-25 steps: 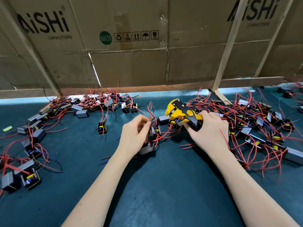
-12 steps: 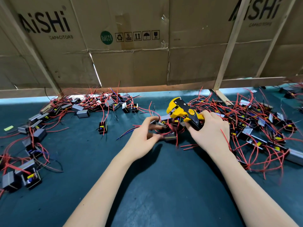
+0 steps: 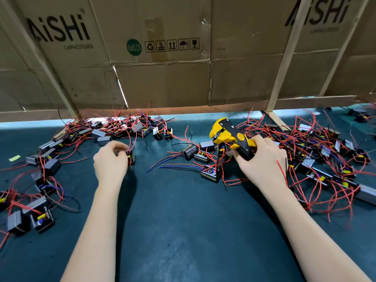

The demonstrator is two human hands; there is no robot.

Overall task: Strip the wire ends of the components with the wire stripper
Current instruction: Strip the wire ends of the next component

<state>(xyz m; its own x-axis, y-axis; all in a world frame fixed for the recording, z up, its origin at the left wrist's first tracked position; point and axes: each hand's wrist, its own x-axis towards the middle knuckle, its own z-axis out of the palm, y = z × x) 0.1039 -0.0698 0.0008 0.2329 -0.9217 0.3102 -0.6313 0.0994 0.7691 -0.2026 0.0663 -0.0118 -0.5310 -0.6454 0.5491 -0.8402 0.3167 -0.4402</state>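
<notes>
Leftward swings the left hand (image 3: 110,161), away from the centre cluster, fingers curling at 1 small component (image 3: 130,157); contact unclear. Right hand (image 3: 262,159) grips the wire stripper (image 3: 232,137) handles. Light piece, floppy leads: hold the body.

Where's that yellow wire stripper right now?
The yellow wire stripper is right of centre on the green table, gripped by the person's right hand, its head pointing up and left at the edge of the right-hand pile of red-wired parts.
</notes>
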